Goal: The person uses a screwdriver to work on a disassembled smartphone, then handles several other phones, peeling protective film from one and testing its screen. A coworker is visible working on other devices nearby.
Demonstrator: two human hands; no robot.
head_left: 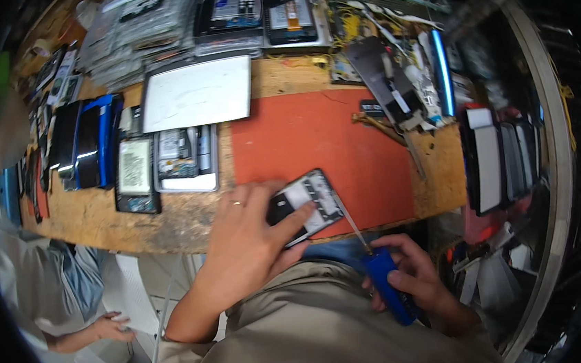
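Observation:
My left hand (247,228) grips an opened smartphone (317,187) at the front edge of an orange-red mat (307,135). Its thumb lies across the phone's exposed inside, where black and pale metallic parts show. In my right hand (420,277) is a screwdriver with a thick blue handle (386,285), the fingers wrapped around it. The thin metal shaft slants up and left toward the phone's right edge. Whether its tip touches the phone I cannot tell.
Left of the mat lie opened phones (134,169) and a white panel (196,93). Stacked plastic trays (133,46) stand behind. Tweezers (382,128) and loose parts lie at the right. Another person's hand (112,328) rests at lower left, beside a white chair (127,292).

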